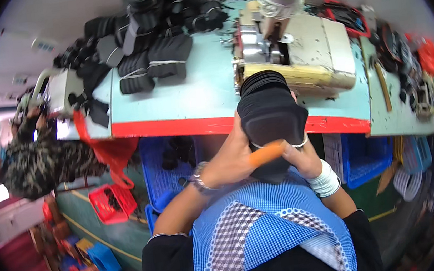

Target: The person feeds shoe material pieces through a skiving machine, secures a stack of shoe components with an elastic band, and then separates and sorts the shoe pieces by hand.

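Both my hands hold a thick stack of black cut fabric pieces in front of my chest, just before the table's red edge. My left hand grips the stack's left side; a watch sits on that wrist. My right hand holds the stack's lower right, with a white band on the wrist. An orange pen-like stick lies across the lower stack between my hands; which hand holds it I cannot tell. A thin white band circles the stack.
A sewing machine stands on the light-blue table right behind the stack. Bundles of black pieces pile at the back left. Blue baskets and a red basket sit below. Another person works at left.
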A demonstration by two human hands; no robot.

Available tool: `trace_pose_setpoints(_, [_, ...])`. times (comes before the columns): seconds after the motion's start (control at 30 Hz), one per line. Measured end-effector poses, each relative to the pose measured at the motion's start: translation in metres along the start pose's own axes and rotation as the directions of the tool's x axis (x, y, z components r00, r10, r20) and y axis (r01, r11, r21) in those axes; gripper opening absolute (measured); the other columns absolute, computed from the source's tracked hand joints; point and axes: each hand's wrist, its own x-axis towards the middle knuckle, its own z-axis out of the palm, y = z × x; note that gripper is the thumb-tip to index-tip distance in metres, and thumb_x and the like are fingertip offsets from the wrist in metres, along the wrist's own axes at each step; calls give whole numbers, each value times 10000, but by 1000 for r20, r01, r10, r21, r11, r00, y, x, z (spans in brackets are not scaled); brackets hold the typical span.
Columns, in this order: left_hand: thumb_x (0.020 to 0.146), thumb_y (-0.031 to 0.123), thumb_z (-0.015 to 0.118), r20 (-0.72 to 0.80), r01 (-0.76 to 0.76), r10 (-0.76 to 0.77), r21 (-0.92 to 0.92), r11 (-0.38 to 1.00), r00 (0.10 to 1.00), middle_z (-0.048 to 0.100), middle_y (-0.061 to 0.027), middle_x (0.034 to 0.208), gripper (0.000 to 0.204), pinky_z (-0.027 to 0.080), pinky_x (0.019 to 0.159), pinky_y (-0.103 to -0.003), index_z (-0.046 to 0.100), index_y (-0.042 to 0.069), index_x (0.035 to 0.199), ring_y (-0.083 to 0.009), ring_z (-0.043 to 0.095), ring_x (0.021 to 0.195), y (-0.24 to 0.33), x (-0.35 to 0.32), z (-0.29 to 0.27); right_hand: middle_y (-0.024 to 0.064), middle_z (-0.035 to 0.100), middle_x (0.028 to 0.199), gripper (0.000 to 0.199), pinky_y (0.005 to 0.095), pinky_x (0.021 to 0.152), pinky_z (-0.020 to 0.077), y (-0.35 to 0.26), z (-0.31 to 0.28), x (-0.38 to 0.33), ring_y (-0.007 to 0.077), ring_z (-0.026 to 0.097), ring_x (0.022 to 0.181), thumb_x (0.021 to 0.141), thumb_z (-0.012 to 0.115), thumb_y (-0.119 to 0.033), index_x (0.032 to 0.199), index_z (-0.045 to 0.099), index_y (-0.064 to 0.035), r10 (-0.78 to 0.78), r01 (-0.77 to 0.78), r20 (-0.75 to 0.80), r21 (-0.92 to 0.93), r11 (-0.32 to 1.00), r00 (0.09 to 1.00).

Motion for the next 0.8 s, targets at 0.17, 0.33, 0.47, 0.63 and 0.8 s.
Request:
trace_pose_setpoints(0.17, [835,240,784,-303,-36,-68,-326,945,951,554,-135,1316,726,445,1022,-358,401,-45,1382,-199,538,1217,-8,-11,-2,173,508,1292,1099,431,1171,191,-28,-30,30,261,438,1281,778,774,-229,1573,42,-29,-357,420,224,-414,808,907])
trace_pose_setpoints(0.33, [917,413,603,-641,-582,133,-565,585,756,605,-163,1236,616,515,945,-373,482,-30,1328,-258,616,1085,-124,-100,-49,-59,499,634,135,340,1019,332,-60,-37,70,95,477,711,744,738,36,857,786,-19,-182,235,248,-204,950,951])
trace_pose_setpoints(0.47, [854,373,699,-397,-372,118,-659,654,910,584,-127,1166,679,486,930,-337,458,-38,1337,-201,586,1036,47,-41,-26,-60,511,688,162,246,752,443,-63,-65,99,58,481,717,729,774,-26,823,643,-29,19,-3,189,-84,996,982])
trace_pose_setpoints(0.63, [659,344,898,301,292,-227,-193,937,926,543,-163,1299,999,397,1065,-344,357,-63,1394,-197,519,1225,30,-21,-63,-5,518,733,271,253,628,433,-61,46,165,73,491,697,743,776,-90,832,529,-25,-100,403,494,-560,724,864])
trace_pose_setpoints(0.8, [602,280,950,221,167,-176,59,984,959,492,-171,1317,1154,434,1018,-342,197,-94,1392,-184,498,1235,16,-50,-122,-4,555,674,140,255,603,427,-32,108,188,53,528,662,831,702,-73,825,573,-19,298,-113,404,-422,900,865])
